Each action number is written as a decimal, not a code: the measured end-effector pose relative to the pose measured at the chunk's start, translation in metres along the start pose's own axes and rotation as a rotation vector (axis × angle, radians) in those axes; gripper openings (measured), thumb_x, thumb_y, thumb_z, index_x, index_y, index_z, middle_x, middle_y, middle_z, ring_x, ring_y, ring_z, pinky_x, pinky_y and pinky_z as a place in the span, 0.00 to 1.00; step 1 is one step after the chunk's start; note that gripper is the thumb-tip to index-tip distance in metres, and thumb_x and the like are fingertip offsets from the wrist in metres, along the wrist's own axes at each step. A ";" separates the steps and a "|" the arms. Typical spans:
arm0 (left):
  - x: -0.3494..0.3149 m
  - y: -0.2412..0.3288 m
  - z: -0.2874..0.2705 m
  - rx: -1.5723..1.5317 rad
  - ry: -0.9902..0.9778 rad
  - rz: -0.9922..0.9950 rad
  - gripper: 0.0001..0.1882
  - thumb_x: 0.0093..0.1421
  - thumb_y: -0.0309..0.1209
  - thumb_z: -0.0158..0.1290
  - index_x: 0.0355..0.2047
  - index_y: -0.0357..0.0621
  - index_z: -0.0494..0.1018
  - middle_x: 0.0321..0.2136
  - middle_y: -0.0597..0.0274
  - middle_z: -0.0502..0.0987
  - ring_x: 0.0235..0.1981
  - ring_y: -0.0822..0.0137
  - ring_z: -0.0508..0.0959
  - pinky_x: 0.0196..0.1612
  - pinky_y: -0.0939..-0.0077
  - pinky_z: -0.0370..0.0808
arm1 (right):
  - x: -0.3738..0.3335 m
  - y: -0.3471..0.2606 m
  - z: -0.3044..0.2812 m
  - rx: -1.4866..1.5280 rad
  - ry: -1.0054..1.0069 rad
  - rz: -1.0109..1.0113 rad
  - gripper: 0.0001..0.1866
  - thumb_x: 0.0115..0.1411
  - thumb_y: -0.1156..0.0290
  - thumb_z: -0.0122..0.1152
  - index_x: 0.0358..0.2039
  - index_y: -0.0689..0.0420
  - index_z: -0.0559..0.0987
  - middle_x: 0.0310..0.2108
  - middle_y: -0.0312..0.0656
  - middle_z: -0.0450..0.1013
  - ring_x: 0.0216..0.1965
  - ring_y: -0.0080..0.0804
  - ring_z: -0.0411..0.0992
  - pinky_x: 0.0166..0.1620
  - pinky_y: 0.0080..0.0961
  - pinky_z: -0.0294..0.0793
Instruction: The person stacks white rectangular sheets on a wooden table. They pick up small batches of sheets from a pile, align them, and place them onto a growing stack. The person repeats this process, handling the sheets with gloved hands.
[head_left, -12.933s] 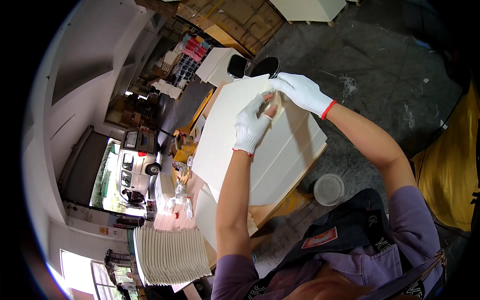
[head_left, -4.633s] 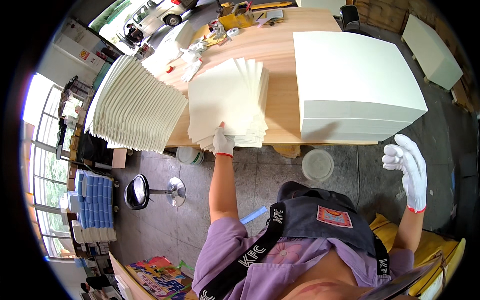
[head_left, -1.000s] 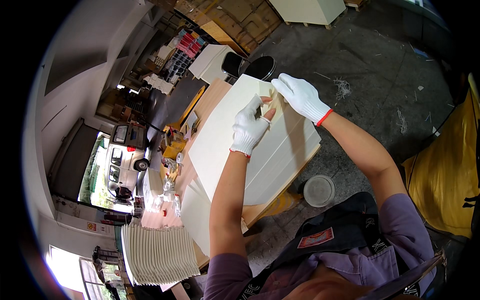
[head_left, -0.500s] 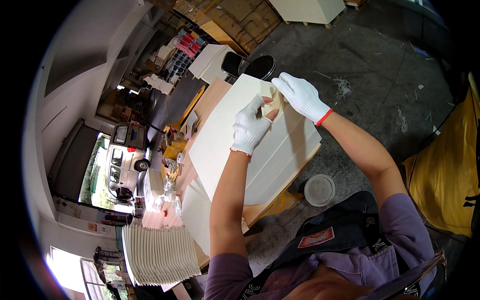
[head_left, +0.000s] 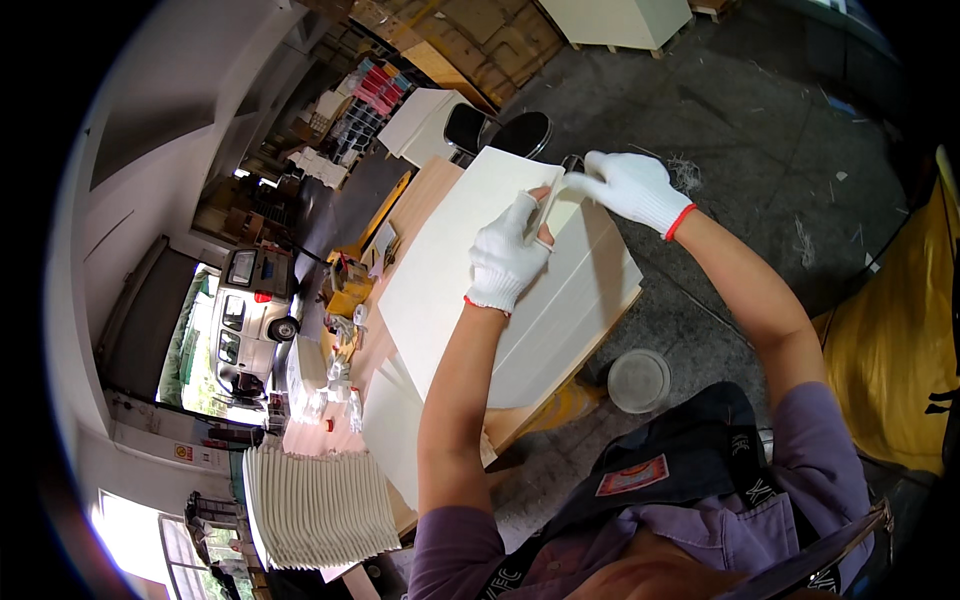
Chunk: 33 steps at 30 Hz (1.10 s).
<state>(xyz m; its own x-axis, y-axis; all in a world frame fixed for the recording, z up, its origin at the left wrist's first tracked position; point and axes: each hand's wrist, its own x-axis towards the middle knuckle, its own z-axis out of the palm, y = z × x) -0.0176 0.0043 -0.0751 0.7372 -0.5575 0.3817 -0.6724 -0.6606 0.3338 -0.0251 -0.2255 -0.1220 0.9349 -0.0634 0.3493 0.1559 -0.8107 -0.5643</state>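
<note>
A large white sheet of board (head_left: 440, 270) lies on top of a stack of white boards (head_left: 570, 300) on the wooden table. My left hand (head_left: 508, 258), in a white knit glove with bare thumb and fingertip, pinches a narrow pale strip or folded edge (head_left: 546, 212) near the far right corner. To its right, my right hand (head_left: 635, 190), gloved in white with a red cuff, is bent at that corner. A small dark looped item (head_left: 572, 163) shows at its fingertips; its kind is unclear, and the other fingers are partly hidden.
A ribbed stack of white boards (head_left: 320, 505) stands at the lower left. Beyond the table are a black chair (head_left: 522, 134) and pallets of white board (head_left: 615, 22). A round grey container (head_left: 640, 380) sits near the table's right edge, and a yellow sack (head_left: 890, 330) at far right.
My right hand has moved right, away from the left one, and the dark looped item has come into view. The pale edge at my left fingers now looks narrower and straighter.
</note>
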 end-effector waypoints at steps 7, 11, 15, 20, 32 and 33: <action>0.015 -0.004 0.005 0.087 0.016 -0.010 0.24 0.59 0.29 0.59 0.57 0.54 0.77 0.47 0.48 0.83 0.49 0.51 0.84 0.52 0.64 0.79 | 0.004 0.002 0.002 -0.217 0.152 -0.336 0.24 0.65 0.43 0.55 0.35 0.52 0.82 0.28 0.46 0.78 0.33 0.45 0.79 0.37 0.41 0.77; 0.029 -0.012 0.009 0.130 -0.005 -0.053 0.21 0.60 0.33 0.59 0.55 0.56 0.78 0.51 0.57 0.82 0.49 0.51 0.82 0.52 0.63 0.80 | 0.013 -0.009 -0.011 -0.292 0.221 -0.510 0.23 0.67 0.43 0.53 0.38 0.50 0.84 0.29 0.46 0.78 0.34 0.46 0.79 0.38 0.41 0.78; 0.026 -0.007 0.005 -0.009 -0.063 -0.107 0.21 0.63 0.31 0.58 0.57 0.53 0.77 0.51 0.55 0.83 0.50 0.54 0.83 0.53 0.66 0.79 | 0.018 -0.007 0.001 0.188 0.067 -0.323 0.26 0.71 0.43 0.47 0.41 0.51 0.82 0.30 0.47 0.78 0.37 0.48 0.78 0.42 0.41 0.76; 0.016 -0.031 0.010 -0.283 -0.056 -0.062 0.20 0.64 0.31 0.60 0.56 0.47 0.77 0.50 0.52 0.83 0.51 0.58 0.84 0.54 0.69 0.78 | 0.017 -0.017 0.019 0.425 0.083 -0.070 0.28 0.73 0.44 0.42 0.40 0.56 0.80 0.32 0.48 0.76 0.36 0.49 0.76 0.41 0.39 0.72; 0.015 -0.026 0.010 -0.320 -0.022 -0.061 0.21 0.63 0.32 0.63 0.56 0.49 0.78 0.51 0.50 0.82 0.53 0.57 0.82 0.56 0.68 0.77 | 0.009 -0.015 0.033 0.455 0.197 -0.082 0.28 0.74 0.44 0.40 0.45 0.54 0.80 0.37 0.48 0.79 0.41 0.51 0.77 0.43 0.41 0.73; 0.013 -0.020 0.011 -0.333 0.018 -0.056 0.21 0.63 0.32 0.62 0.57 0.50 0.78 0.51 0.50 0.82 0.53 0.56 0.83 0.55 0.68 0.77 | 0.008 -0.017 0.032 0.444 0.198 -0.074 0.27 0.74 0.44 0.40 0.46 0.53 0.80 0.37 0.48 0.79 0.41 0.51 0.77 0.43 0.41 0.73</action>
<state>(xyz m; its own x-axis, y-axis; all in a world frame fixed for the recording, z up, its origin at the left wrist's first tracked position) 0.0063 0.0048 -0.0861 0.7741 -0.5142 0.3692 -0.6181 -0.4878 0.6164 -0.0105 -0.1941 -0.1337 0.8442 -0.1598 0.5116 0.3805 -0.4936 -0.7820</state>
